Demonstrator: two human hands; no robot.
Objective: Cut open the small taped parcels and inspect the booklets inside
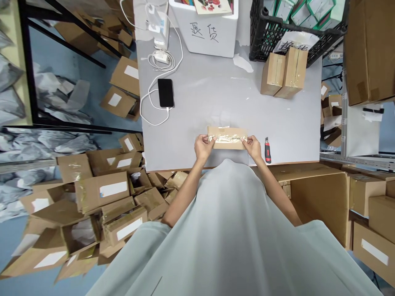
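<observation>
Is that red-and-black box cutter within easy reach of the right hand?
Probably yes: the box cutter lies beside the right hand with nothing visible between them, though that hand is gripping the taped cardboard box.

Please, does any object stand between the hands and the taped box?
Nothing visible does: the left hand and right hand hold the taped box at its opposite ends. The utility knife lies outside, beside the right hand.
</observation>
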